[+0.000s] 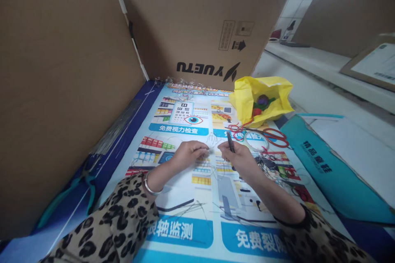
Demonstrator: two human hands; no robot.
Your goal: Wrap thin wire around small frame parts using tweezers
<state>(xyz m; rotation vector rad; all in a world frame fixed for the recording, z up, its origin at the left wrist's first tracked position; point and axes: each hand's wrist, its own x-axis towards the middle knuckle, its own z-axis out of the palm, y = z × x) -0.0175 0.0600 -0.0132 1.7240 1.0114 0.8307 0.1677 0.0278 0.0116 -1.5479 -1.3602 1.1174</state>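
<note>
My left hand (189, 155) is closed in a pinch over the printed sheet, its fingertips on a small bundle of thin wire (212, 139) whose strands fan out above them. Close by on the right, my right hand (239, 159) grips a slim dark pen-like tool (230, 141) that stands up between thumb and fingers; its working end is hidden. The two hands are a small gap apart. More fine wires (188, 209) lie loose on the sheet nearer to me.
Behind the hands is a yellow bag (271, 90) with coloured yarn balls. Red-handled scissors (276, 137) and a tape roll (256, 141) lie before it. Teal-handled pliers (88, 183) and straight wires (115, 129) lie left. Cardboard walls (197, 20) rise behind; a teal box (330, 168) is right.
</note>
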